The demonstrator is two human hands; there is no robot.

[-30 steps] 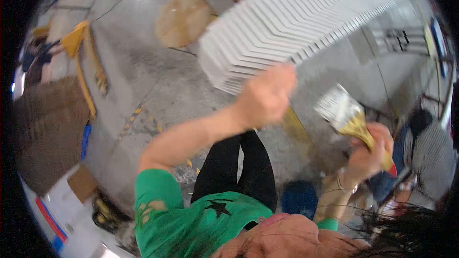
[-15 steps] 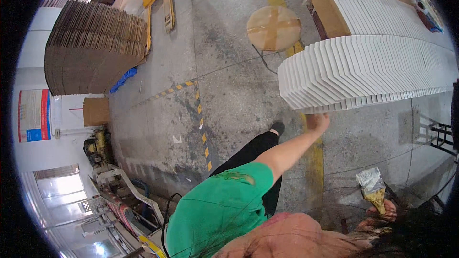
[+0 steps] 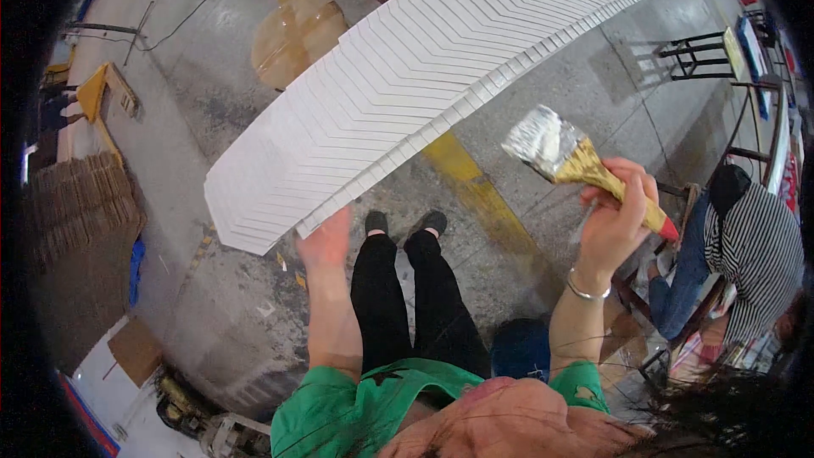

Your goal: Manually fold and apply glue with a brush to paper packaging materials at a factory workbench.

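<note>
A long, fanned row of overlapping white sheets (image 3: 407, 76) slants from the near left to the far right. My left hand (image 3: 326, 242) is at its near left end, against the lower edge; the fingers are blurred and partly hidden by the sheets, so their grip is unclear. In my right hand (image 3: 615, 225) is a broad paintbrush (image 3: 593, 168), gripped by its yellow, red-tipped handle. Its silvery, white-coated head points up and left, apart from the sheets' near edge.
Beyond the sheets stands a round stool (image 3: 297, 38) with a taped top. Stacked brown cardboard (image 3: 76, 229) and a yellow pallet jack (image 3: 93, 93) are at left. On the right are a black-framed stool (image 3: 699, 59) and a seated person in a striped top (image 3: 755, 246). A blue bin (image 3: 520, 348) is by my legs.
My view has swung right, bringing both hands in front of me. The paintbrush is raised nearer the sheets. My left hand stays by the end of the row.
</note>
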